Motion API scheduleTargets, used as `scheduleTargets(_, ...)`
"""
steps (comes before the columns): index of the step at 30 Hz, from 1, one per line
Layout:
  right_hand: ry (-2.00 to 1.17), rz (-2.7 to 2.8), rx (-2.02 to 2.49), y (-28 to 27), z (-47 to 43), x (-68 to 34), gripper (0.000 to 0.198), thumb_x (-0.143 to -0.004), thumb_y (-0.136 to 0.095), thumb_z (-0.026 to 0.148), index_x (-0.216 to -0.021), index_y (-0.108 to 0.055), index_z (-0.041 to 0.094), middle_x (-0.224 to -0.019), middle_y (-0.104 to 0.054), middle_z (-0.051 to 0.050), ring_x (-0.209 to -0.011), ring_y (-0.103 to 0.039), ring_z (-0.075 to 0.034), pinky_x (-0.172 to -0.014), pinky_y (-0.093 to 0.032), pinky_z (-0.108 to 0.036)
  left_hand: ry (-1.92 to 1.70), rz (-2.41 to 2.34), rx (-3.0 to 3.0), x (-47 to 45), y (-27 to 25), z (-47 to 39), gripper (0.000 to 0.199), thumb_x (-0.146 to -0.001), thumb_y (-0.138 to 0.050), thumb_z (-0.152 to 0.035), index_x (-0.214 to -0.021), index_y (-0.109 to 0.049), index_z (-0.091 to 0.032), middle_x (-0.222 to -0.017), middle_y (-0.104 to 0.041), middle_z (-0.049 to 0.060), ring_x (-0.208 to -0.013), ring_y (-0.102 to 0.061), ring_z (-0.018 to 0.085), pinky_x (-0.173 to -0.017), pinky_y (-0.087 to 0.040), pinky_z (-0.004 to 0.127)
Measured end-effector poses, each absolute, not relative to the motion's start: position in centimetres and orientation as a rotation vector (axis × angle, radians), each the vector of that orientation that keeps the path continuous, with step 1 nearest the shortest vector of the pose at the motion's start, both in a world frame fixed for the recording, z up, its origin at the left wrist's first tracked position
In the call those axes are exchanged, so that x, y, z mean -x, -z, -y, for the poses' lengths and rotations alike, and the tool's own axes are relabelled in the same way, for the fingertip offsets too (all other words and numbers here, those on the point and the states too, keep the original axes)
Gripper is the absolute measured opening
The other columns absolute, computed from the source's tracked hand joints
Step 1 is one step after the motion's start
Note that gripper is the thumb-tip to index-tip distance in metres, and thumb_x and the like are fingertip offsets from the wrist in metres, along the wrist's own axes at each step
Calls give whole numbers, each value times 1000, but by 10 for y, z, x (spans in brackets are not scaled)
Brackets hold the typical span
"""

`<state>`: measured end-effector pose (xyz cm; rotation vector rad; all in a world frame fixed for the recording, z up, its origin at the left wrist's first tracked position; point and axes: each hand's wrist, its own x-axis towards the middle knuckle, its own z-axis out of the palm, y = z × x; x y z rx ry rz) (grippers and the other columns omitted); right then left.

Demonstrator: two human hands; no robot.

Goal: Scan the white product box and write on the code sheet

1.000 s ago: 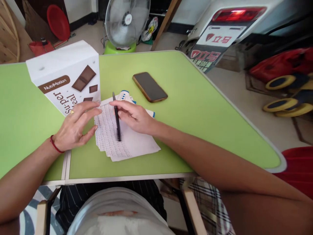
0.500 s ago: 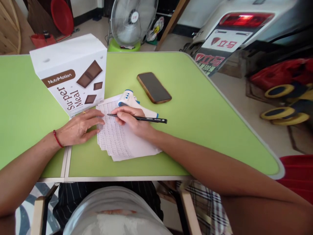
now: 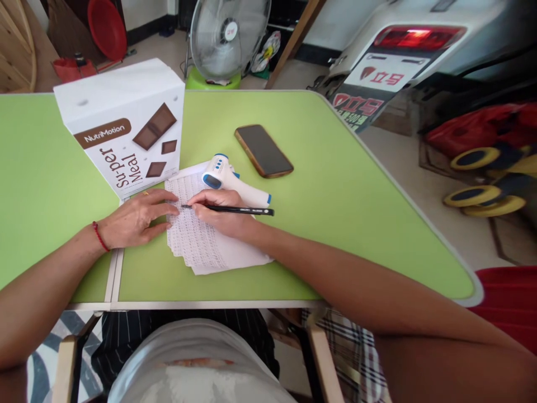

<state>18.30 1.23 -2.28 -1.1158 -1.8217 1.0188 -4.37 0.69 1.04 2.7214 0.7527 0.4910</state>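
Note:
A fanned stack of paper sheets, covered in rows of handwriting, lies on the green table. My right hand grips a black pen, its tip at the writing near the left side of the top sheet. My left hand rests with fingers spread, fingertips touching the sheets' left edge. Just beyond my right hand, a white and blue infrared thermometer lies partly on the paper. A white NutriMotion box stands behind my left hand. My right hand hides part of the page.
A smartphone in a brown case lies beyond the thermometer. Past the table's far edge stand a fan and, to the right, a scooter's rear with a red tail light. A red chair or stool is at the right edge.
My right hand and the pen have shifted slightly left and toward me on the page, uncovering more of the thermometer. My left hand stays in place.

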Motion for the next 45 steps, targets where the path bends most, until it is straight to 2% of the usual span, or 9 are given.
scheduleTargets(16, -990, 1856, 1162, 20, -11, -182, 18, -72, -56, 23, -77, -71, 17, -68, -69, -1, -57, -56, -11, -53, -43, -23, -463, -765, -2704, 44, -11, -7, 23, -95, -50, -24, -111, -63, -13, -126, -57, 16, -114, -57, 28, -97, -50, 46)
scheduleTargets(33, -975, 1829, 1137, 21, -12, -183, 14, -73, -56, 22, -74, -69, 18, -68, -69, -1, -59, -58, -12, -54, -45, -24, -445, -769, -2690, 46, -12, -7, 23, -95, -50, -24, -111, -62, -14, -127, -56, 16, -115, -56, 28, -98, -49, 47)
scheduleTargets(45, -976, 1819, 1146, 19, -9, -182, 12, -71, -54, 19, -71, -66, 18, -64, -64, 1, -56, -54, -11, -53, -43, -24, -461, -759, -2714, 46, -10, -7, 23, -95, -50, -24, -112, -62, -13, -127, -56, 16, -116, -56, 28, -99, -49, 47)
